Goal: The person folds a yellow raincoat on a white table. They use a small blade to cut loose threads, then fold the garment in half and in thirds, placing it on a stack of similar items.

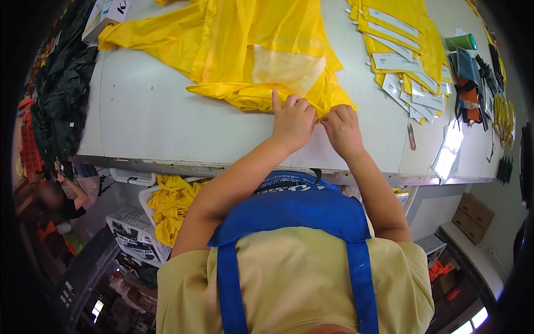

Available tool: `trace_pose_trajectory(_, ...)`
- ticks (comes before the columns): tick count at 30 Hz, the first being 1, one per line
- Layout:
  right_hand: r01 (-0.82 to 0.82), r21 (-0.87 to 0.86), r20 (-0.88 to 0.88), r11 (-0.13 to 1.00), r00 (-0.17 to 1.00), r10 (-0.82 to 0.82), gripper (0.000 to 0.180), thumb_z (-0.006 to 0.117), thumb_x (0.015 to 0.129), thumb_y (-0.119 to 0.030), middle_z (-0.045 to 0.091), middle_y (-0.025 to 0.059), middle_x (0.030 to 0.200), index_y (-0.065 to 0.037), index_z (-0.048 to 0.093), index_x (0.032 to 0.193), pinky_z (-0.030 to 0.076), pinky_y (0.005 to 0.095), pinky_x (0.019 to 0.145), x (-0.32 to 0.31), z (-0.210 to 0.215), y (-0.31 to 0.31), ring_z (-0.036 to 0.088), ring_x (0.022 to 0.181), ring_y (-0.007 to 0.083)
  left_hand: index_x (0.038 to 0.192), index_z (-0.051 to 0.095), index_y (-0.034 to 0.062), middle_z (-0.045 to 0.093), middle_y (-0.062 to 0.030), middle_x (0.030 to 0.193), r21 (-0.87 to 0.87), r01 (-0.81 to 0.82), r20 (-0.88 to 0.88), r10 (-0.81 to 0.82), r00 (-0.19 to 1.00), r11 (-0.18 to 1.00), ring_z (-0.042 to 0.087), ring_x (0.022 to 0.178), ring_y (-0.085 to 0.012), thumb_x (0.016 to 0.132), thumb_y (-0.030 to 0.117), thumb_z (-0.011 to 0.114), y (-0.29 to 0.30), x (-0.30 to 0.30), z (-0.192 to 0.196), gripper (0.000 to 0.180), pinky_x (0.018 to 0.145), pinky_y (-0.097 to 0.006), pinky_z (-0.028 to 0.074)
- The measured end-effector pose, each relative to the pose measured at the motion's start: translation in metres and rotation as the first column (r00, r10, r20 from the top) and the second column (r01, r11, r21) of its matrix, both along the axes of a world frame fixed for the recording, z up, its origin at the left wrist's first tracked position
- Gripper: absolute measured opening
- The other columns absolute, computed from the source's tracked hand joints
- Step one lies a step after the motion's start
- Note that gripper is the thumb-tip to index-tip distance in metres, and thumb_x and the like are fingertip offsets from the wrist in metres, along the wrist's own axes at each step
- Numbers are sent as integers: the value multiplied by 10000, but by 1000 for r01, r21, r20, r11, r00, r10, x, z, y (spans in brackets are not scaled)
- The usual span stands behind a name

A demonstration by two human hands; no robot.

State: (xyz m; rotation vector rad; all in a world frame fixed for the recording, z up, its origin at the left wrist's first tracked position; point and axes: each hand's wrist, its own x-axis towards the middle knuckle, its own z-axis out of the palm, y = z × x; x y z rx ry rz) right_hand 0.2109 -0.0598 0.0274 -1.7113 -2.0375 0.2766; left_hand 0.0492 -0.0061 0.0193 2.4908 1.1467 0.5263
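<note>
A large yellow plastic garment point(250, 50) lies spread across the white worktable point(150, 117). My left hand point(292, 119) pinches the garment's near hem, index finger raised along the fabric. My right hand point(342, 128) grips the same hem right beside it, the two hands almost touching. The fabric between my fingers is bunched and mostly hidden by my knuckles.
A stack of folded yellow garments with white labels point(403, 61) lies at the right. Beyond it stand a green cup point(461, 42) and dark tools. A white basket of yellow fabric point(167, 203) sits under the table's left. Dark green fabric point(61, 89) piles at the left; another person point(67, 195) works below it.
</note>
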Motion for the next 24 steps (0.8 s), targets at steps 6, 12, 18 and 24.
trace_pose_trajectory(6,90,14,62,996,994,-91,130,690,704,-88,557,68,908,-76,608,804,416,386,773,16,-2,-4,521,910,275,780,640,100,581,-44,892,19,-143,-19,143,989,990,486,1023,-248,788,192,613,20,-13,1,95,955,-587,251)
trace_pose_trajectory(12,238,-18,164,971,959,-232,155,700,695,-77,564,64,919,-85,618,825,417,396,772,57,-5,-13,523,916,276,794,632,120,583,-27,879,186,-320,-215,356,909,929,500,971,-240,798,197,612,51,-72,19,79,868,-508,305)
trace_pose_trajectory(18,308,13,-81,951,948,-306,403,738,715,-95,575,120,1119,-47,579,1081,401,400,929,98,-32,-20,511,1093,321,884,645,81,594,-77,856,-277,-361,105,402,910,890,539,886,-267,859,212,598,60,-98,6,141,762,-417,426)
trace_pose_trajectory(24,984,-147,489,102,162,-857,551,657,797,-235,520,202,1234,-23,474,1273,389,458,964,215,-66,-105,462,1184,362,986,541,25,528,-108,971,-471,-313,333,494,803,825,557,897,-245,830,142,651,27,-101,5,224,750,-315,494)
